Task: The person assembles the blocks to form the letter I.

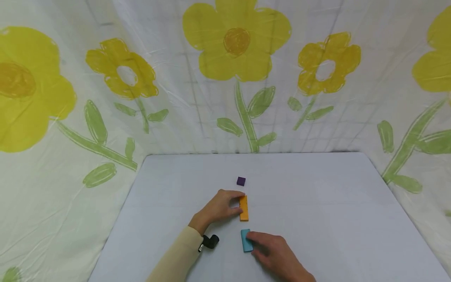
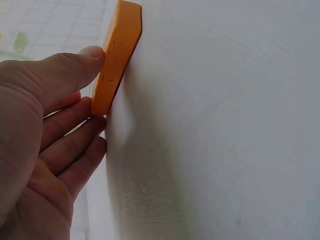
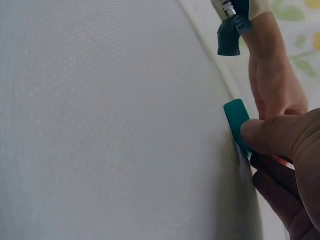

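A flat orange block (image 1: 244, 215) lies lengthwise on the white table, near its middle. My left hand (image 1: 220, 206) holds it from the left, with the thumb against its near part and a finger at its far end. In the left wrist view the thumb rests along the side of the orange block (image 2: 119, 55). Closer to me is a flat teal block (image 1: 246, 246), in line with the orange one but apart from it. My right hand (image 1: 276, 253) pinches it from the right; its thumb covers part of the teal block (image 3: 235, 115) in the right wrist view.
A small dark purple block (image 1: 241, 181) lies beyond the orange block. The white tabletop (image 1: 317, 196) ends at a flower-printed curtain (image 1: 176, 129) at the back and sides. A black wrist device (image 1: 210, 241) sits at the left sleeve's cuff.
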Demonstrator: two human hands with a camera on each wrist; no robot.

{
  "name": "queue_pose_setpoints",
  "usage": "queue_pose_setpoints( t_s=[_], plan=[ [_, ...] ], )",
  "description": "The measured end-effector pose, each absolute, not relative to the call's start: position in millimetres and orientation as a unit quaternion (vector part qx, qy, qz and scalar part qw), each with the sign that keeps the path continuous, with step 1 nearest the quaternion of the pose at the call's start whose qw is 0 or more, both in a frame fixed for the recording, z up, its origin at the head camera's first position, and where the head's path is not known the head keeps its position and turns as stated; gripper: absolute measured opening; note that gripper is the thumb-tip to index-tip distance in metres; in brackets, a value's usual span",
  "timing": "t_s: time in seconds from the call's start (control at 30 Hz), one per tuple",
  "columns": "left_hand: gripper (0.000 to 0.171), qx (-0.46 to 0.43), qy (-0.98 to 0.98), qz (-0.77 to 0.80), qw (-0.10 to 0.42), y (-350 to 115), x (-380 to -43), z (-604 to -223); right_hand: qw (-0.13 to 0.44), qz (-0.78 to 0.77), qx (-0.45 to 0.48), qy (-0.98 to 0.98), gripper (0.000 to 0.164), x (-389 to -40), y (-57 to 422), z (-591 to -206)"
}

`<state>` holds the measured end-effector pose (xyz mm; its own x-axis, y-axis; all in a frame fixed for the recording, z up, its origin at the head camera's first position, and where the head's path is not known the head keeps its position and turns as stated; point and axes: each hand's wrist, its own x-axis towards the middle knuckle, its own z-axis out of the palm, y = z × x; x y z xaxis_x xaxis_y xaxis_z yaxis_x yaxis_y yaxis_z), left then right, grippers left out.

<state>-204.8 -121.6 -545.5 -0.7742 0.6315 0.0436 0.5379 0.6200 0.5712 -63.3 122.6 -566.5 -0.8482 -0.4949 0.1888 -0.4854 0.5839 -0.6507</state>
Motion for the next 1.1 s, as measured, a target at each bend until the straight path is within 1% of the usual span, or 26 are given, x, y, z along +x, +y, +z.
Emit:
queue_pose_setpoints(
  t_s=[0.1,0.4,0.57,0.8,1.1],
  plan=[
    [0.051,0.324,0.896,0.293,0.082,-121,-204,-543,-0.001,-0.364,-0.269,0.892,0.044,-63,120,-568],
    [0.052,0.311,0.900,0.291,0.090,-121,-201,-543,0.016,-0.349,-0.238,0.906,0.044,-65,113,-564],
    [0.053,0.316,0.899,0.291,0.090,-122,-199,-544,0.001,-0.346,-0.232,0.909,0.044,-66,110,-562],
    [0.053,0.319,0.900,0.286,0.083,-122,-198,-545,0.002,-0.357,-0.226,0.906,0.046,-67,107,-561],
    [0.052,0.325,0.895,0.294,0.081,-122,-194,-545,-0.013,-0.359,-0.223,0.906,0.046,-69,105,-563]
  ],
)
